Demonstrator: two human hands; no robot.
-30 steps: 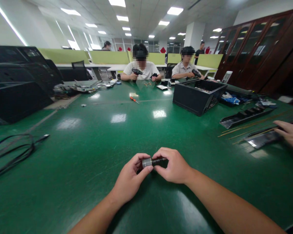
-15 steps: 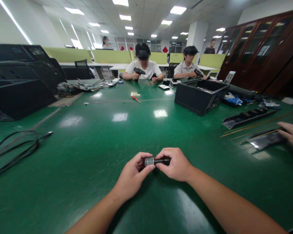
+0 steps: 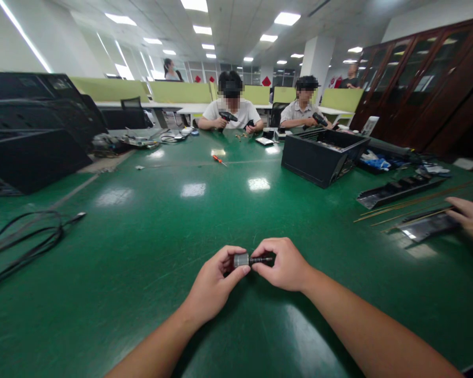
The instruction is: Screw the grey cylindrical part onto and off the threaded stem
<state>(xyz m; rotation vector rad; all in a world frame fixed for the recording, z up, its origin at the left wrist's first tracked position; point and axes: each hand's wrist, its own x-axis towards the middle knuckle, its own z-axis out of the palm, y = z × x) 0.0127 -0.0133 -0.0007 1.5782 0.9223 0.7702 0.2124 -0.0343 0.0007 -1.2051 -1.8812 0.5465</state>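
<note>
At the frame's lower centre, the left hand (image 3: 211, 289) is clamping the cylinder (image 3: 241, 260) while the right hand (image 3: 287, 265) is pinching by its shaft (image 3: 261, 260); keeping both aligned is likely avoiding side strain.

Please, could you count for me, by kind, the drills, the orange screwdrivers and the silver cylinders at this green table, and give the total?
Drills: 2, one near the middle, one further right, both held by people across the table
Orange screwdriver: 1
Silver cylinder: 1, in the left hand
Total: 4
</note>
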